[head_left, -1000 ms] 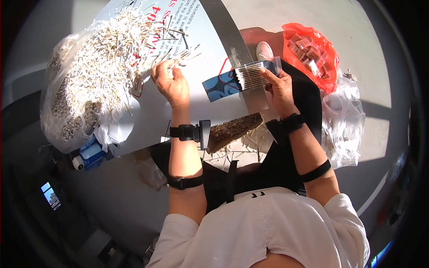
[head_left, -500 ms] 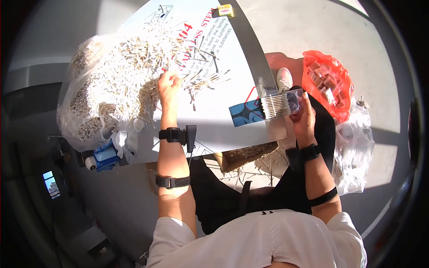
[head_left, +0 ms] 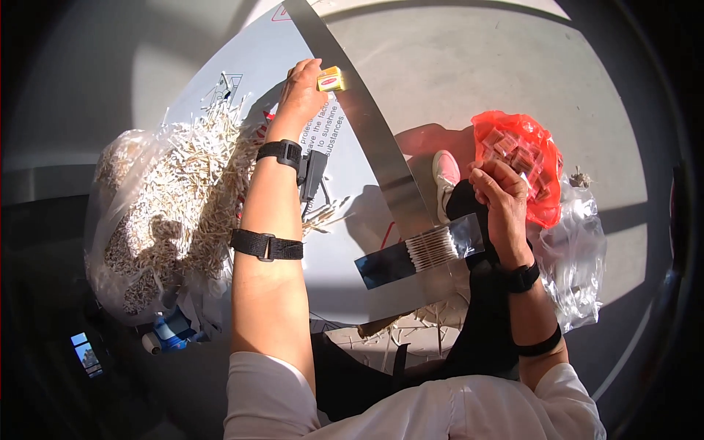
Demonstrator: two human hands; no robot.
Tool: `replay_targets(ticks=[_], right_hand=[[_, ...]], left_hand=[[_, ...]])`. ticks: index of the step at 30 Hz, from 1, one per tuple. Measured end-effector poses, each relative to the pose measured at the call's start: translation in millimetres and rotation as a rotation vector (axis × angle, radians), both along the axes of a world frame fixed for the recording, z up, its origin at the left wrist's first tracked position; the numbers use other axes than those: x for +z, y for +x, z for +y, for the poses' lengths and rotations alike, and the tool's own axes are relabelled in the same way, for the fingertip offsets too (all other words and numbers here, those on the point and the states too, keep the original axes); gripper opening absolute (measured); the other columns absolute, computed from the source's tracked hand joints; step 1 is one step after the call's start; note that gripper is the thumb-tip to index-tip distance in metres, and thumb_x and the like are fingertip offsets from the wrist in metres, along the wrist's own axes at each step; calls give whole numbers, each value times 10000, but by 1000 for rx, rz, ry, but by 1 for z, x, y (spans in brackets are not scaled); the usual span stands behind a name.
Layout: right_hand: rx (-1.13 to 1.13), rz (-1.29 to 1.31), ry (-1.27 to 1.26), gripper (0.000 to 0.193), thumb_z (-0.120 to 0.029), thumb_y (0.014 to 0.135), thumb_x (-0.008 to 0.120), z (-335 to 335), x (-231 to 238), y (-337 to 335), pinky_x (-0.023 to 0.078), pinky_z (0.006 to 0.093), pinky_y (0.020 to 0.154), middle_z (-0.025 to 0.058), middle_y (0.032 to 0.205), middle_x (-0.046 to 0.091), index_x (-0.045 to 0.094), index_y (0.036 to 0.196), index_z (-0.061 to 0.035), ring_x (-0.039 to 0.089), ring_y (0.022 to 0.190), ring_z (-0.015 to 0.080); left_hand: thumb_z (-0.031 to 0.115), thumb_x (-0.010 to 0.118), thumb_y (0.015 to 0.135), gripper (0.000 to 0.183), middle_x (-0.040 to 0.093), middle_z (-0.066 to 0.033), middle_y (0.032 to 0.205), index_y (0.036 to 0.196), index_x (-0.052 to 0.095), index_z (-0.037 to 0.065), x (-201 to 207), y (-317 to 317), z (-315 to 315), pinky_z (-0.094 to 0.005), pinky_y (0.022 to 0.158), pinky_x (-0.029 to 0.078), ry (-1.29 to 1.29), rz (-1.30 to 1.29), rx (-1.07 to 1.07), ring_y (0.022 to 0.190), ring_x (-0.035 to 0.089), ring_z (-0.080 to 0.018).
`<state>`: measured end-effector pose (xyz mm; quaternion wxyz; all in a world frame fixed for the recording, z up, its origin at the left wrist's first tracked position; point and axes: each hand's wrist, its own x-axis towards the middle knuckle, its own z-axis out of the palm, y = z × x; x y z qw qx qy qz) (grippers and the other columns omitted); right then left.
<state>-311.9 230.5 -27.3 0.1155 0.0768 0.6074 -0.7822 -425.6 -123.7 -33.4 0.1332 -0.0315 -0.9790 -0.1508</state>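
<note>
My left hand (head_left: 302,92) reaches out to the far edge of the table, its fingers closed against the left side of a small yellow box (head_left: 331,79). Over my right leg, my right hand (head_left: 500,191) is raised with thumb and fingertips pinched together. What lies between them, if anything, is too small to make out. Below it, a row of cotton swabs (head_left: 431,249) sits side by side in a clear plastic sleeve with a dark blue card end, at the table's near right corner. A big heap of loose cotton swabs (head_left: 198,169) covers the table's left side.
Clear plastic bags (head_left: 117,235) hold part of the heap. A red plastic bag (head_left: 546,198) of small packs stands on the right, beside a clear bag (head_left: 572,253). A blue and white container (head_left: 172,334) is at lower left. The table (head_left: 367,213) has a grey metal edge.
My left hand has left the swab heap and moved to the yellow box. My right hand has let go of the swab sleeve and lifted beside it. The view has shifted.
</note>
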Motion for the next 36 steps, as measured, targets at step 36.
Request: replay_targets(ticks=[36], right_hand=[[908, 745, 364, 432, 100, 708, 635, -151, -81, -147, 481, 260, 874, 51, 1087, 558, 605, 1130, 8, 595, 988, 154]], left_hand=[[165, 609, 793, 103, 640, -97, 819, 755, 693, 122, -5, 94, 61, -401, 752, 542, -227, 244, -51, 834, 666, -278]])
